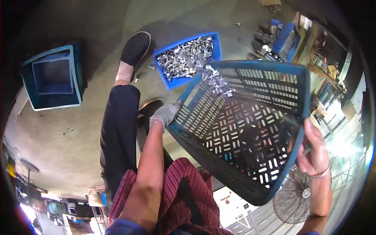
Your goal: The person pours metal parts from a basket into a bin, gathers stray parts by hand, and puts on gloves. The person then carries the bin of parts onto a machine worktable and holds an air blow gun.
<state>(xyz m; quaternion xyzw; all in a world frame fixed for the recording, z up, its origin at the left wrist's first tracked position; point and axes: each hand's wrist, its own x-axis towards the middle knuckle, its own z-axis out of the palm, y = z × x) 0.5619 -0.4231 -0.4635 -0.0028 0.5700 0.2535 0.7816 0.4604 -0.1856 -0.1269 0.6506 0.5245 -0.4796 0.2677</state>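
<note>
Basket (pixel 266 65) hangs tilted between your hands. Your left hand (pixel 166 113) is closed on its left end, your right hand (pixel 314 150) on the opposite rim. Metal parts (pixel 218 84) gather at the corner beside the bin (pixel 178 82).

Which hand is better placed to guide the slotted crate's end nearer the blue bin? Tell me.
Probably the left hand: gloved, it holds the slotted crate at that end, nearer the blue bin and the metal pieces inside. The right hand holds the opposite end.
</note>
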